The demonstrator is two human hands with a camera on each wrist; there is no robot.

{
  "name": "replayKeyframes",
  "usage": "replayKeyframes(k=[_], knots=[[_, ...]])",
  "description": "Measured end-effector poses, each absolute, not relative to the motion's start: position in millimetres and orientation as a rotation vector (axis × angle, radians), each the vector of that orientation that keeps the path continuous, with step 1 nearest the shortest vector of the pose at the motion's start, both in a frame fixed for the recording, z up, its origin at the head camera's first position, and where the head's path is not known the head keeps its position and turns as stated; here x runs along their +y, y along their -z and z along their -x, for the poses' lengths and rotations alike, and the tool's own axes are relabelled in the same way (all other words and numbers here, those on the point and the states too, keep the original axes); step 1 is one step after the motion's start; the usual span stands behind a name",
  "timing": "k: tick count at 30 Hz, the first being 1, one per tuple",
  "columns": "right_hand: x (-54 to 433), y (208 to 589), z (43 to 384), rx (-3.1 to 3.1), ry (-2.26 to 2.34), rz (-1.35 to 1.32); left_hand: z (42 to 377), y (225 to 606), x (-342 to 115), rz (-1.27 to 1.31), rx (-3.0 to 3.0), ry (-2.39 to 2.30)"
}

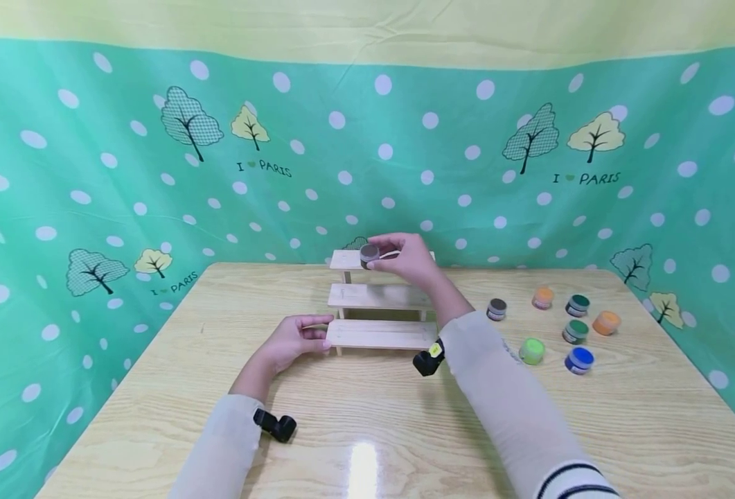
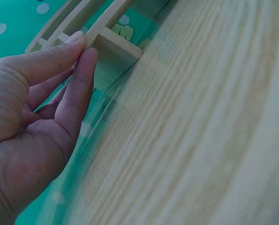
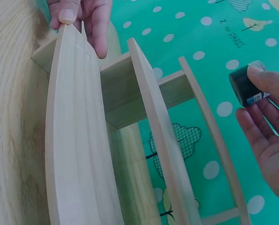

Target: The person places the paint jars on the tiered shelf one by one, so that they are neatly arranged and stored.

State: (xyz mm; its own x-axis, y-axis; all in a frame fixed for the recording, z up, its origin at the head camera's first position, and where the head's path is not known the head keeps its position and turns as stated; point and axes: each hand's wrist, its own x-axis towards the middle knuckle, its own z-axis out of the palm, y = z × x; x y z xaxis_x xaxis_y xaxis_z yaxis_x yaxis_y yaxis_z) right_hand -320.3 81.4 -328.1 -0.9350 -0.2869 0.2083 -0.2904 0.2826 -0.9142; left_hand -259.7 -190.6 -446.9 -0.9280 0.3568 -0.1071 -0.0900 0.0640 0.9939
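A three-tier wooden stand (image 1: 379, 296) is on the table, its steps rising toward the back. At the left end of its lowest step, my left hand (image 1: 289, 341) pinches the board's corner between thumb and fingers, as the left wrist view shows on the stand (image 2: 112, 49). My right hand (image 1: 409, 260) grips a small paint jar with a dark brown lid (image 1: 369, 255) over the left part of the top step. In the right wrist view this jar (image 3: 242, 85) is tilted between thumb and fingers, with a gap between it and the top board (image 3: 209, 122).
On the right of the wooden table (image 1: 155, 388) stand several paint jars: dark brown (image 1: 496, 310), orange (image 1: 543, 298), dark green (image 1: 577, 305), light green (image 1: 532, 351) and blue (image 1: 579, 360) among them. A green dotted curtain (image 1: 317, 159) hangs behind the table.
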Motion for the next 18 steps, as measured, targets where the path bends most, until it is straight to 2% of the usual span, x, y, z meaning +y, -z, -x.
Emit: replayKeyframes(k=[18], knots=[[49.6, 343.3, 338.4, -2.487, -1.79, -0.411, 260.2, 445.7, -191.4, -0.248, 2.031, -1.911]])
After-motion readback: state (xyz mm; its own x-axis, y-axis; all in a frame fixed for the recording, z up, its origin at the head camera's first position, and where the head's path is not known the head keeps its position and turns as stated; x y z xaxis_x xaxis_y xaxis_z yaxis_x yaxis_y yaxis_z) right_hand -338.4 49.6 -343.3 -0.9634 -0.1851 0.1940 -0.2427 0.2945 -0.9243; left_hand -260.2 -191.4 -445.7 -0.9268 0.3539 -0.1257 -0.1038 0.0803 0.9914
